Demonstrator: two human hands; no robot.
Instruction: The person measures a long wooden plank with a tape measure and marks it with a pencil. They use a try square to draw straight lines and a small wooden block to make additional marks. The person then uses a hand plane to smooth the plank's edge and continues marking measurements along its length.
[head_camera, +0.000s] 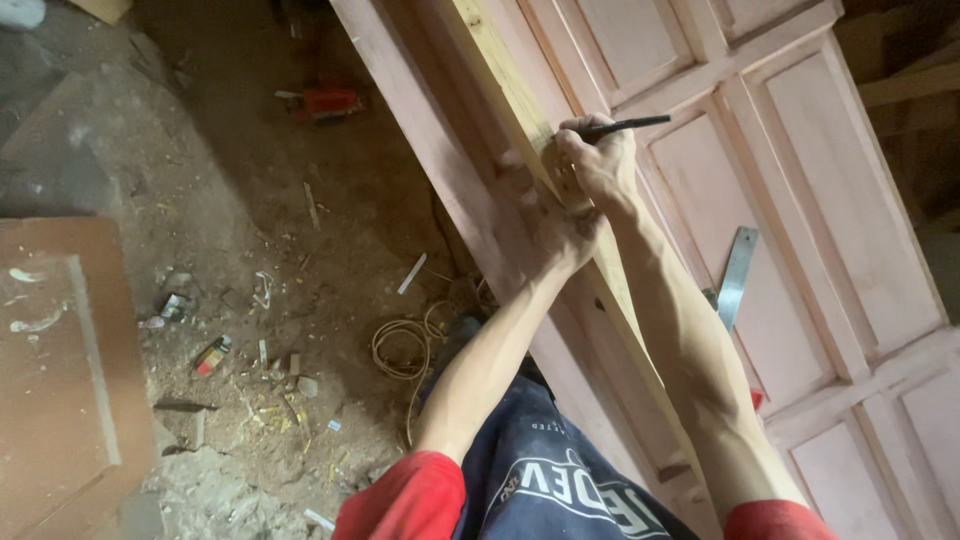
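Note:
My right hand (598, 158) grips a dark pencil (630, 125) with its tip at a pale yellow wooden strip (500, 80). The strip lies lengthwise along the edge of a pinkish panelled wooden door (800, 160) laid flat. Just below it, my left hand (545, 225) presses down on the strip and the door's edge, fingers spread flat. Both forearms reach forward from my body, crossing close together over the strip.
A metal ruler or square (737, 275) lies on the door panel to the right. The dirt floor on the left holds wood scraps, a coiled cord (405, 345), a red tool (328, 100) and a brown board (60, 350).

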